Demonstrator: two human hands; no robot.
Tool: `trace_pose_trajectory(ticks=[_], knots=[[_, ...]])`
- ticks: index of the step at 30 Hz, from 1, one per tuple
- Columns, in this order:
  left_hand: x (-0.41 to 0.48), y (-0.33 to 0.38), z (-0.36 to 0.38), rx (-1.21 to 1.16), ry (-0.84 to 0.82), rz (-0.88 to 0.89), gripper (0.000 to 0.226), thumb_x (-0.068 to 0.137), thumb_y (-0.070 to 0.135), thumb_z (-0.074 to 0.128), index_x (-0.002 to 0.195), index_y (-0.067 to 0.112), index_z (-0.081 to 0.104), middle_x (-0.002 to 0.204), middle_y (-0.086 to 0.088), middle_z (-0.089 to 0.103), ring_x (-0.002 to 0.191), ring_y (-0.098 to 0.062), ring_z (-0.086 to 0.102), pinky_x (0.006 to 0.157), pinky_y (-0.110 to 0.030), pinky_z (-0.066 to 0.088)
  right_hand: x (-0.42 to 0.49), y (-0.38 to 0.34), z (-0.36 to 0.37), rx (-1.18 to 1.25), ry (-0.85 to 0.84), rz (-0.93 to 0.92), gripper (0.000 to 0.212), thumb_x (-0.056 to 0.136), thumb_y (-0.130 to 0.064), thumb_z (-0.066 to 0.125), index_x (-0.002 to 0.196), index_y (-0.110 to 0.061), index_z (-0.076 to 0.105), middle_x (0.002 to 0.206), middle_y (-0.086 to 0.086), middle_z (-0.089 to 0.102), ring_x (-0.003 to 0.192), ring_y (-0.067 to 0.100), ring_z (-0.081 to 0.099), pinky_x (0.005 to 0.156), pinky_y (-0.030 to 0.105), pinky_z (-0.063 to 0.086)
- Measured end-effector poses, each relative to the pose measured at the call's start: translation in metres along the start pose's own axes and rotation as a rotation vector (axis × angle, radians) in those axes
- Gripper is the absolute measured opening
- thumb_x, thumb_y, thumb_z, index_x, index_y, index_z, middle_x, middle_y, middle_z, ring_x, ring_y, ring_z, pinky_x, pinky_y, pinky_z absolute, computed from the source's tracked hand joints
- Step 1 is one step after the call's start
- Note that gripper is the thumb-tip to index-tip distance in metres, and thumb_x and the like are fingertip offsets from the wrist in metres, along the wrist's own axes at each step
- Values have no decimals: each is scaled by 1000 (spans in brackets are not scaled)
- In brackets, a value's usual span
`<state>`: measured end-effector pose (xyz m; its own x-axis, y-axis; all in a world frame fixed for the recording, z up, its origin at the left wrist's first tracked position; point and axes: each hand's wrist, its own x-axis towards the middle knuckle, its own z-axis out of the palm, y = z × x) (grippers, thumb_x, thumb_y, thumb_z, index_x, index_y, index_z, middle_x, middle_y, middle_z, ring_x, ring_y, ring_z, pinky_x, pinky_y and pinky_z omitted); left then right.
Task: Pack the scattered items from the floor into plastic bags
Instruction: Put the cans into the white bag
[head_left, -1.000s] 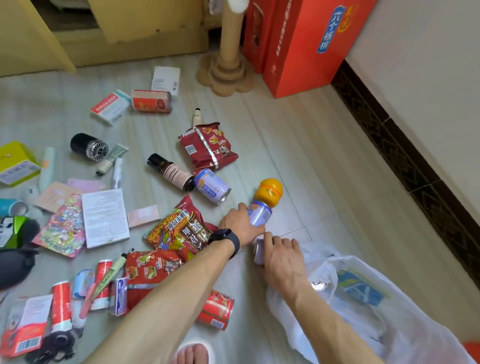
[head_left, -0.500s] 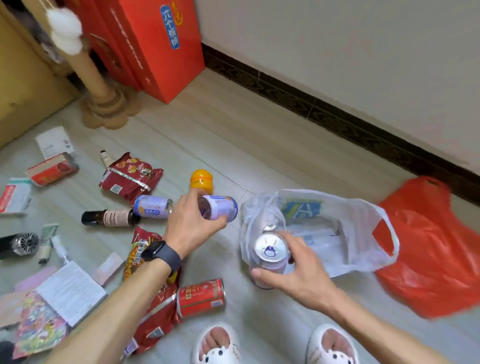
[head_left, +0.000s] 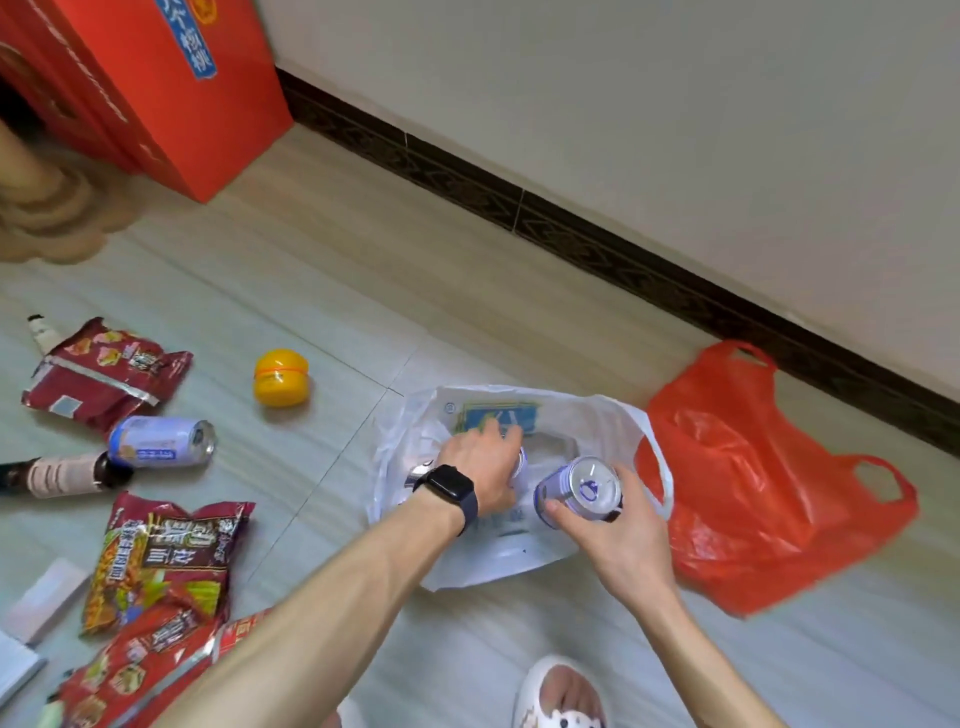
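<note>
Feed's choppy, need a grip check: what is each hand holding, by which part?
Right hand grips a blue can round its side, near the top. Left hand, at the white bag, grips a second can, mostly hidden.

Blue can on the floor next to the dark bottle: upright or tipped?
Tipped. The blue can lies on its side on the floor, with its silver top end facing right toward the white bag.

Top left, a red box (head_left: 171, 98) with a blue label (head_left: 189, 41) stands on the pale plank floor (head_left: 363, 260) | scalloped beige base (head_left: 52, 208) beside it, blurred | dark patterned baseboard (head_left: 571, 228) under off-white wall (head_left: 675, 104) | white slipper (head_left: 561, 696) at bottom edge
</note>
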<state>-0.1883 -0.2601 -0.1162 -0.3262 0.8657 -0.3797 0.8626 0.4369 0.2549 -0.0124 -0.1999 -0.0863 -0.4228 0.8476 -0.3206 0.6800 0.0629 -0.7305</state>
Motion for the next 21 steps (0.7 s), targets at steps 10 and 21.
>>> trace_pose_trajectory(ticks=[10, 21], knots=[[12, -30, 16, 267, 83, -38, 49, 90, 34, 58, 132, 17, 41, 124, -10, 51, 99, -29, 61, 79, -35, 37, 81, 3, 56, -296, -186, -233, 56, 68, -35, 80, 115, -27, 51, 94, -10, 61, 92, 21, 60, 69, 32, 40], [-26, -34, 4, 381, 113, 29, 60, 93, 21, 49, 147, 10, 26, 144, -12, 38, 120, -32, 48, 96, -41, 36, 79, 18, 63, -530, -268, -278, 86, 78, -34, 71, 150, -19, 26, 148, 6, 43, 130, 31, 46, 96, 41, 47]])
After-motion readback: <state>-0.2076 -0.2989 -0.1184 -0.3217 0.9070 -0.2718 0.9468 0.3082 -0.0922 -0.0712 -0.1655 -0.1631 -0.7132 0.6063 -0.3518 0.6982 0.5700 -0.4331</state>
